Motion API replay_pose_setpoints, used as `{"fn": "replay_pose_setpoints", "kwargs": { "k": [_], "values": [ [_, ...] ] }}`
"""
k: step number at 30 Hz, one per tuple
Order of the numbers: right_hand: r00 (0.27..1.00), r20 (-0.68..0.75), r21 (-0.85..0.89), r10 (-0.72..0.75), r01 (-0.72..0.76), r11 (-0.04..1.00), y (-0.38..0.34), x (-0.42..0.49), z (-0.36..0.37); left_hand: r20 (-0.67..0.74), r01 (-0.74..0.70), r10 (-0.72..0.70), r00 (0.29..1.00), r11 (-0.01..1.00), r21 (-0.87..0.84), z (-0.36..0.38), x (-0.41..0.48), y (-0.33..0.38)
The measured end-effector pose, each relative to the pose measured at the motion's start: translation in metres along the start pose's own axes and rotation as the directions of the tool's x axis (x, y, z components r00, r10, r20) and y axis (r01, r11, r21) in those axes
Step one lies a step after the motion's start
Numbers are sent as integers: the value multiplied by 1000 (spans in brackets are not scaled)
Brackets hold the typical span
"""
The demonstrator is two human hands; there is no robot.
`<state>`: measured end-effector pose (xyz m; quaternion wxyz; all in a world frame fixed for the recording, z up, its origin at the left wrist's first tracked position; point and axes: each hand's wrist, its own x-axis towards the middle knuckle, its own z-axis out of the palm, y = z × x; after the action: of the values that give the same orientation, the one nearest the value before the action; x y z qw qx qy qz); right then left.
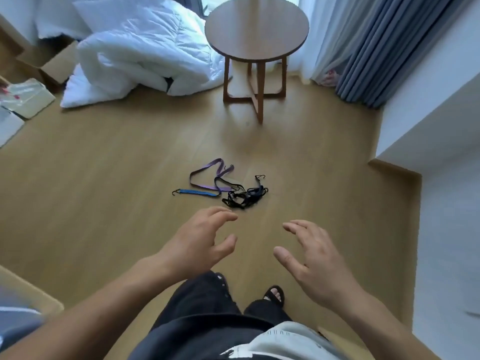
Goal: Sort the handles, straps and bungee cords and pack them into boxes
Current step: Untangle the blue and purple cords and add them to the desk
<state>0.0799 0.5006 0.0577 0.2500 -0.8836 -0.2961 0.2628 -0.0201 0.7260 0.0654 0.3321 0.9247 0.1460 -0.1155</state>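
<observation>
Left hand (197,241), right hand (318,259) splayed near flat purple strap (206,167), tangled cords (244,198)

One purple strap (205,167), one blue bungee cord (197,192), one round table (257,27).

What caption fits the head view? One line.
Left hand and right hand, open, hover near tangled straps and bungee cords on the floor.
</observation>
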Motion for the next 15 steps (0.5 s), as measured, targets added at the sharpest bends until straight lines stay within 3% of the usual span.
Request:
{"fn": "replay_pose_setpoints", "kwargs": {
  "k": [7, 15],
  "values": [
    [995, 101, -96, -2, 12, 995, -26, 115, 5, 5, 128, -128, 992, 986, -106, -27, 64, -78],
    [985, 142, -106, 100, -85, 991, -53, 265, 46, 128, 208, -193, 973, 971, -116, -62, 199, -191]
  ]
}}
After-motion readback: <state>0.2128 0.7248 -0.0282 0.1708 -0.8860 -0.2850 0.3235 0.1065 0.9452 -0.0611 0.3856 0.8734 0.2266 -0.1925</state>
